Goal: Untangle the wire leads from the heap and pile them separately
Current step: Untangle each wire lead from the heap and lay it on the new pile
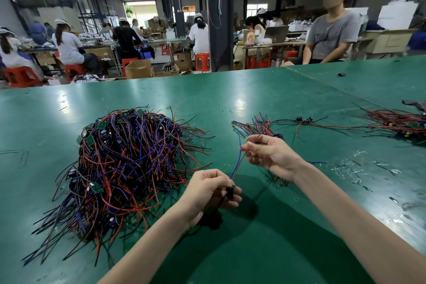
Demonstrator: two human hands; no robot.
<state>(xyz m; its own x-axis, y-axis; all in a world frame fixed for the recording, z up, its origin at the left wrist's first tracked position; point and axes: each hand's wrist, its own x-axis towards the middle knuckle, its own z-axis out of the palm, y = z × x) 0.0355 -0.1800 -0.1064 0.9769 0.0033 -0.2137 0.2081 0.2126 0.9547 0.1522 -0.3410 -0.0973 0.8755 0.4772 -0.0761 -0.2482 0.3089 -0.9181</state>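
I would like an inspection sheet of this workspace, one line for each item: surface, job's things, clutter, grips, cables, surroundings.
Surface: green table, glossy, with a seam on the right.
Job's things: tangled heap of wire leads at left; small sorted pile beyond the right hand; second pile at the far right edge.
Clutter: pale scraps at right; a small black part far back.
Grips: left hand pinches the black end of one wire lead; right hand pinches its blue and red wires.
Cables: nothing seen on the table besides the leads.
Surroundings: workshop; a seated person in a grey T-shirt, workers on red stools, a dark pillar.
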